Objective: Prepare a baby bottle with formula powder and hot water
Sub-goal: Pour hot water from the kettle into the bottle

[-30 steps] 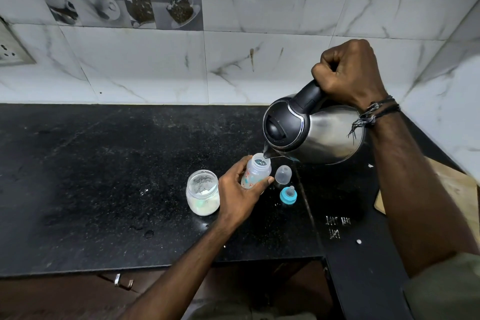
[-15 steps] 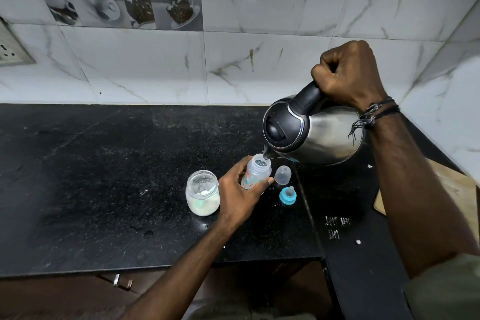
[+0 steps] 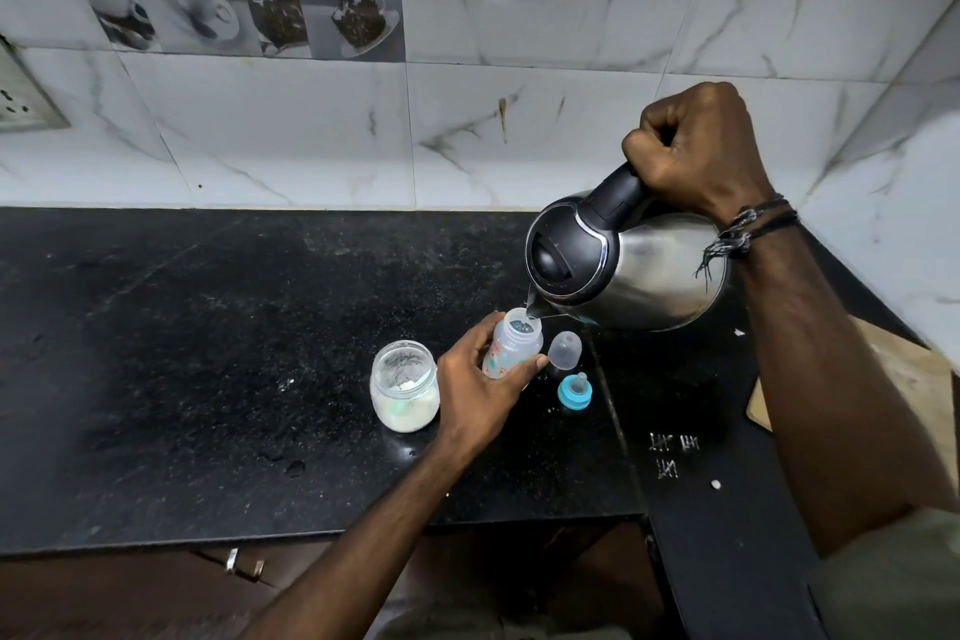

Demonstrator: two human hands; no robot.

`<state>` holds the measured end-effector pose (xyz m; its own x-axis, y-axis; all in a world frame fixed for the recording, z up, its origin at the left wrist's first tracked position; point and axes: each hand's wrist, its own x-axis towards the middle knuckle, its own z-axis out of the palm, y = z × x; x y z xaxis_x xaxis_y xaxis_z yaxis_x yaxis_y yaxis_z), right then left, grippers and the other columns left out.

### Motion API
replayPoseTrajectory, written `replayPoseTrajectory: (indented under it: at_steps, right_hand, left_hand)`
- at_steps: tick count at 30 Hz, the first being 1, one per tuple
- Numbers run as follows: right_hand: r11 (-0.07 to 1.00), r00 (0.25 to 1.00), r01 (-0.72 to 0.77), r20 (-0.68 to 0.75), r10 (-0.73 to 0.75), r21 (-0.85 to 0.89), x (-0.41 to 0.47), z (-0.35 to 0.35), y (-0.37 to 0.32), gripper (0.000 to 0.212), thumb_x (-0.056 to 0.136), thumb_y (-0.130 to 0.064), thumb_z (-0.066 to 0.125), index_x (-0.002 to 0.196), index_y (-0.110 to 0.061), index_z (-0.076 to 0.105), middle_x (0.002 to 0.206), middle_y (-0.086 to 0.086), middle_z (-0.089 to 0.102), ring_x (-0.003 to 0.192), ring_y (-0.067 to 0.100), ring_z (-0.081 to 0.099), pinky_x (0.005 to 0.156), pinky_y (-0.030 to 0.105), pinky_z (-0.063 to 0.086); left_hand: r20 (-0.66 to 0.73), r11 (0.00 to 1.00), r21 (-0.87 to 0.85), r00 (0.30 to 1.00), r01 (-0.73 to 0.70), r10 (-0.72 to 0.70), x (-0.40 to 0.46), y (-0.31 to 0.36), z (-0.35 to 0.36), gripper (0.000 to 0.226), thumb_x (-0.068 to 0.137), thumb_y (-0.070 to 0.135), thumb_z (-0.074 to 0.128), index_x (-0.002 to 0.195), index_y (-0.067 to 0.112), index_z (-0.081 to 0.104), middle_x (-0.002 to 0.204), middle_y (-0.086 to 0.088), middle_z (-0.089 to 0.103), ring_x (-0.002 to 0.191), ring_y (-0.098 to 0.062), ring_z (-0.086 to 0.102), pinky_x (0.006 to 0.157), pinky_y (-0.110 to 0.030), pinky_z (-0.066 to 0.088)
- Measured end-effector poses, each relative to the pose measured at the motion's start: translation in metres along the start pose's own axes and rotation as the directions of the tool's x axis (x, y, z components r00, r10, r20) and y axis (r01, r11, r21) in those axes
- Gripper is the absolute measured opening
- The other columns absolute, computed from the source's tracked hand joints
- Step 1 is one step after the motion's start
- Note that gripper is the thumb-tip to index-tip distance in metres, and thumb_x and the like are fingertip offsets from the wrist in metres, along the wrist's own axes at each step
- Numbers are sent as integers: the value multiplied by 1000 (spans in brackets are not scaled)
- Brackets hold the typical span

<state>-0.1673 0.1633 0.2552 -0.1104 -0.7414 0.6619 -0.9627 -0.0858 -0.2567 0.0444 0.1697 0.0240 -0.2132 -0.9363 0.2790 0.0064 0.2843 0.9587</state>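
Small clear baby bottle (image 3: 511, 347) stands near the black counter's (image 3: 208, 327) front edge; my left hand (image 3: 480, 387) grips it, my right hand (image 3: 696, 153) grips the tilted shiny steel kettle (image 3: 623, 265).

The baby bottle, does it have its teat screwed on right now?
No, the baby bottle is open at the top under the kettle spout, and the blue teat sits apart on the counter.
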Motion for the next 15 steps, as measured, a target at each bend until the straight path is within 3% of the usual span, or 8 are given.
replayPoseTrajectory:
  at_steps: [10,15]
  right_hand:
    - [995,999,-36,-16,38,98,-4,4,11,32,66,-24,49,44,-10,31,44,4,21,48,19,21,49,28,19]
    - [983,994,-95,-40,102,157,-7,7,24,33,67,-24,50,45,-1,38,45,12,24,47,20,24,46,32,22]
  left_hand:
    - [-10,1000,-12,1000,-4,4,-1,3,2,48,76,16,92,119,16,73,110,8,78,103,-11,73,86,-21,55]
    - [-19,1000,-26,1000,-7,7,1,1,4,50,77,15,92,122,16,72,113,7,78,106,-13,73,90,-27,57]
